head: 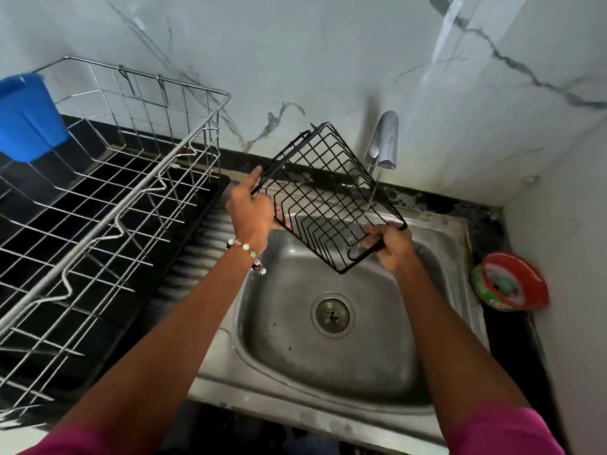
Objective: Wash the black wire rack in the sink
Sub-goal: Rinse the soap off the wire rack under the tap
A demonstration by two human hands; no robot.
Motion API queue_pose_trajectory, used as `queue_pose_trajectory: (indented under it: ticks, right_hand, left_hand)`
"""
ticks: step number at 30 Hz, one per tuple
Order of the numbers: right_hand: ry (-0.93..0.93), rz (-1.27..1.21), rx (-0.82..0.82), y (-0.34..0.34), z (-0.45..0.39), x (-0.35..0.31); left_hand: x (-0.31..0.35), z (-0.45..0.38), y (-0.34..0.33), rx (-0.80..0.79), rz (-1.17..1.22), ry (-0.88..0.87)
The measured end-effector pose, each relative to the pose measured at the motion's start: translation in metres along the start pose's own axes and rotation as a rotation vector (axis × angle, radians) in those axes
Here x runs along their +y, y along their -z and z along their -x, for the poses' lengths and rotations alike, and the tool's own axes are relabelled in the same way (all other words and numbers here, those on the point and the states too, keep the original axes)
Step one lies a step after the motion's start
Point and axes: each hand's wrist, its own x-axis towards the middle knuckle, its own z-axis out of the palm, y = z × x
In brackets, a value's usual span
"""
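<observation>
Both hands hold the black rack (331, 198) tilted above the sink (328, 366); left hand (251, 213) grips its far-left edge, right hand (392, 246) its near corner; tap (384, 141) trickles onto it; drainer (108, 178) left; red tub (509, 282) right.

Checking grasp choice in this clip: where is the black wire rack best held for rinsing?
By its thick outer frame bars at opposite ends, one from each side. Left hand and right hand do so on the black wire rack, leaving its tilted grid open to the chrome tap.
</observation>
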Motion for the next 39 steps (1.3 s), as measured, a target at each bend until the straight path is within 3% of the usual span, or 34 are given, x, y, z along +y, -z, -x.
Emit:
queue_pose_trajectory:
  ticks: [3, 7, 11, 17, 21, 23, 25, 27, 29, 34, 36, 39]
  right_hand:
    - [-0.050, -0.176, -0.056, 0.012, 0.007, 0.001]
    - [-0.043, -0.113, -0.104, 0.022, 0.016, 0.001]
    - [-0.005, -0.032, -0.033, 0.020, 0.020, -0.006]
    - [0.179, 0.088, 0.069, 0.028, 0.025, -0.024]
    - [0.358, 0.326, 0.109, 0.033, 0.033, -0.033]
    - [0.405, 0.457, 0.124, 0.035, 0.038, -0.034]
    - [0.377, 0.584, 0.113, 0.033, 0.045, -0.034]
    - [0.319, 0.663, 0.093, 0.029, 0.054, -0.038]
    - [0.266, 0.748, 0.082, 0.022, 0.065, -0.045]
    - [0.185, 0.908, 0.013, -0.007, 0.082, -0.062]
    - [0.165, 0.900, -0.015, -0.019, 0.082, -0.065]
    - [0.108, 0.901, -0.019, -0.033, 0.085, -0.069]
  left_hand:
    - [-0.005, 0.005, 0.000, -0.043, 0.033, -0.003]
    - [-0.017, 0.002, 0.003, -0.049, 0.114, 0.040]
    - [-0.018, 0.009, 0.004, -0.047, 0.186, 0.161]
    - [-0.031, 0.016, 0.015, -0.189, -0.050, 0.393]
    - [-0.030, 0.028, 0.011, -0.436, -0.290, 0.599]
    - [-0.030, 0.031, 0.006, -0.451, -0.321, 0.696]
    - [-0.029, 0.037, 0.001, -0.453, -0.285, 0.747]
    - [-0.027, 0.049, -0.006, -0.552, -0.274, 0.757]
    - [-0.026, 0.064, -0.015, -0.737, -0.305, 0.674]
    - [-0.023, 0.105, -0.037, -1.245, -0.523, 0.170]
    - [-0.029, 0.120, -0.047, -1.299, -0.682, -0.065]
    - [-0.045, 0.132, -0.055, -1.125, -0.708, -0.377]
